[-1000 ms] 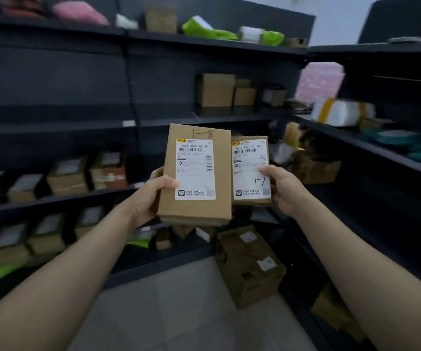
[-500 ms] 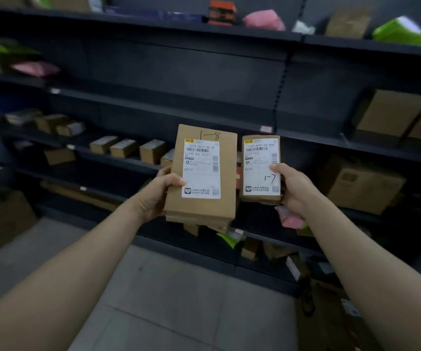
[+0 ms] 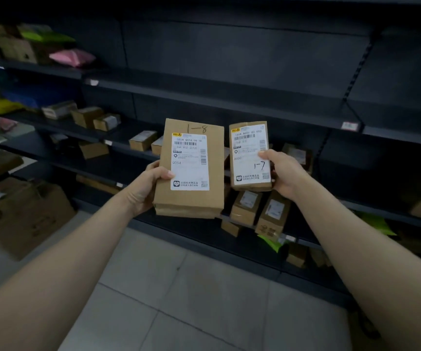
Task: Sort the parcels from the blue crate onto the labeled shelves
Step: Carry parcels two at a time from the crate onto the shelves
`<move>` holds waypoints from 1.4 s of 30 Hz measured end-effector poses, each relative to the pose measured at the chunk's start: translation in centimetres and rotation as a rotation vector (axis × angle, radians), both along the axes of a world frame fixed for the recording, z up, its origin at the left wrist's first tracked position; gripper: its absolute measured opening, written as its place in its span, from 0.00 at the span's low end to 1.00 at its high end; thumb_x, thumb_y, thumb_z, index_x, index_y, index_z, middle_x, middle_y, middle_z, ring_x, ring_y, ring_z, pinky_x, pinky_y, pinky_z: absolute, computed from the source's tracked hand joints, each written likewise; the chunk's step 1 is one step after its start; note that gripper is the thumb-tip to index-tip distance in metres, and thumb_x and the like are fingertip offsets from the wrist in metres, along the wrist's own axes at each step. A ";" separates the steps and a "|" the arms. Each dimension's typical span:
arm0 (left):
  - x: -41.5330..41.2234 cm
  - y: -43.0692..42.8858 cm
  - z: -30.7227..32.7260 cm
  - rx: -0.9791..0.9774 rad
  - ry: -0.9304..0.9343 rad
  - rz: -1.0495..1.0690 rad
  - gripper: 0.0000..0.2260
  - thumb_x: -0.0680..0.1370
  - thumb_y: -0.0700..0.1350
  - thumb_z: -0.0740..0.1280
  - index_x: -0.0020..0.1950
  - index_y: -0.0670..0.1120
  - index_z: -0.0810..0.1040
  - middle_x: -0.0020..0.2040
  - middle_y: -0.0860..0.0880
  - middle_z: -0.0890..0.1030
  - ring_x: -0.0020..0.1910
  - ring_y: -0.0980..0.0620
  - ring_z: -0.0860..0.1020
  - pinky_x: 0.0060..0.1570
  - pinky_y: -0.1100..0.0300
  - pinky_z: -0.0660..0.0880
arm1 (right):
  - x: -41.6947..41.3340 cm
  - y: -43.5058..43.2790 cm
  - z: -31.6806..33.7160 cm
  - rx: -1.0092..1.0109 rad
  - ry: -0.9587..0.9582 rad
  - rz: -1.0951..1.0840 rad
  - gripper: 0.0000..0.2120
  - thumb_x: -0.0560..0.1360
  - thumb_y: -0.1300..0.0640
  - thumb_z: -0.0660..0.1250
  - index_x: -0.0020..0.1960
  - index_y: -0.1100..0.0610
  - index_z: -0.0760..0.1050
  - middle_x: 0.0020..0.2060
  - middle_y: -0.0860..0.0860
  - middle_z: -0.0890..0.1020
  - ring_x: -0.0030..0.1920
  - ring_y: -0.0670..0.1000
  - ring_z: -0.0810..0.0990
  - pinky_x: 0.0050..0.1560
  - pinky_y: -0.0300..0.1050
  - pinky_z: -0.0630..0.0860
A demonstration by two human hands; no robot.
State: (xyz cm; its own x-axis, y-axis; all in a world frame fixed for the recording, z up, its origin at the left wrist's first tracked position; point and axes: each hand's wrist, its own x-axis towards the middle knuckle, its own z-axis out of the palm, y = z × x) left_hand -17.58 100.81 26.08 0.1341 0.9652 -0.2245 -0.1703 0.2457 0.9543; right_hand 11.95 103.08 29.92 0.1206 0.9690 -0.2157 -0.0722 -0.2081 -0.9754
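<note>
Since the earlier frames the view has swung left along the shelves (image 3: 229, 105), so both parcels now hang before a different bay with a bare upper level behind them, while the grips look unchanged. The left hand (image 3: 148, 188) grips the larger parcel (image 3: 191, 168), marked 1-8 by pen, at its left edge with the thumb curled onto the white label. The right hand (image 3: 284, 173) holds the smaller parcel (image 3: 251, 155), marked 1-7, at its right edge, thumb on the label too. Both hands are closed on their loads, labels upright and facing the person.

The step looks like matching codes to bays. To do it well, read each pen mark against the shelf tag (image 3: 349, 126) on the shelf lip first — that tag is too blurred to read from here. Set down one parcel at a time, the small one first, so the freed hand can steady the big one; its lower edge suggests a second flat box behind, which could slip. Slide each in beside the boxes (image 3: 247, 206) already shelved, label outward — the blue crate is out of view
</note>
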 end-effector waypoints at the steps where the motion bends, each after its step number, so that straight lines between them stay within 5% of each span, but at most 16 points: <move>1: -0.8 1.1 -0.3 -0.013 0.004 -0.009 0.35 0.64 0.45 0.69 0.70 0.51 0.63 0.60 0.42 0.78 0.52 0.43 0.79 0.42 0.52 0.78 | -0.5 0.7 -0.3 -0.011 -0.001 -0.014 0.16 0.75 0.54 0.68 0.62 0.54 0.72 0.47 0.52 0.86 0.45 0.52 0.86 0.49 0.54 0.82; 5: -2.5 4.7 -2.7 -0.073 0.008 -0.044 0.36 0.63 0.46 0.70 0.70 0.50 0.64 0.59 0.42 0.79 0.52 0.43 0.80 0.41 0.52 0.79 | -1.2 2.6 -1.7 -0.058 -0.005 -0.054 0.17 0.75 0.55 0.68 0.63 0.55 0.72 0.49 0.54 0.85 0.47 0.54 0.85 0.50 0.55 0.81; 10: -2.5 7.4 -7.3 -0.197 0.018 -0.049 0.37 0.61 0.46 0.71 0.70 0.51 0.66 0.60 0.40 0.79 0.58 0.38 0.78 0.57 0.42 0.75 | -1.0 4.7 -3.5 -0.118 -0.062 -0.035 0.15 0.75 0.56 0.68 0.61 0.55 0.73 0.45 0.52 0.86 0.43 0.52 0.86 0.42 0.51 0.82; 15: -2.8 8.4 -11.4 -0.279 0.013 -0.006 0.35 0.62 0.45 0.71 0.69 0.48 0.67 0.57 0.41 0.81 0.52 0.42 0.80 0.49 0.50 0.79 | -1.8 8.7 -4.9 -0.139 -0.094 0.000 0.16 0.75 0.56 0.68 0.62 0.55 0.72 0.45 0.52 0.86 0.43 0.52 0.86 0.40 0.50 0.82; 25: -10.1 13.6 -15.9 -0.328 0.024 0.119 0.37 0.60 0.48 0.73 0.69 0.48 0.69 0.59 0.39 0.80 0.61 0.38 0.76 0.59 0.44 0.74 | -8.6 16.5 -7.1 -0.171 -0.128 0.102 0.15 0.75 0.55 0.69 0.61 0.54 0.73 0.45 0.51 0.86 0.44 0.51 0.86 0.41 0.50 0.82; 32: -16.1 21.2 -18.6 -0.383 0.034 0.036 0.36 0.61 0.47 0.73 0.69 0.47 0.69 0.58 0.39 0.80 0.57 0.38 0.78 0.46 0.49 0.78 | -14.8 22.6 -8.6 -0.155 -0.135 0.067 0.14 0.74 0.55 0.69 0.59 0.54 0.74 0.41 0.49 0.87 0.41 0.49 0.86 0.34 0.43 0.80; 37: -22.0 27.0 -20.2 -0.437 0.081 -0.047 0.37 0.60 0.48 0.73 0.68 0.45 0.69 0.57 0.39 0.81 0.53 0.39 0.79 0.41 0.51 0.78 | -20.1 26.2 -10.6 -0.184 -0.107 0.033 0.17 0.74 0.54 0.69 0.61 0.55 0.73 0.44 0.49 0.87 0.44 0.51 0.86 0.40 0.46 0.81; 42: -25.2 31.3 -21.6 -0.498 0.141 -0.137 0.21 0.67 0.46 0.71 0.59 0.45 0.77 0.45 0.43 0.85 0.44 0.43 0.81 0.37 0.54 0.79 | -23.7 29.2 -12.0 -0.220 -0.090 0.013 0.18 0.74 0.54 0.69 0.62 0.56 0.73 0.45 0.50 0.86 0.44 0.50 0.86 0.39 0.46 0.80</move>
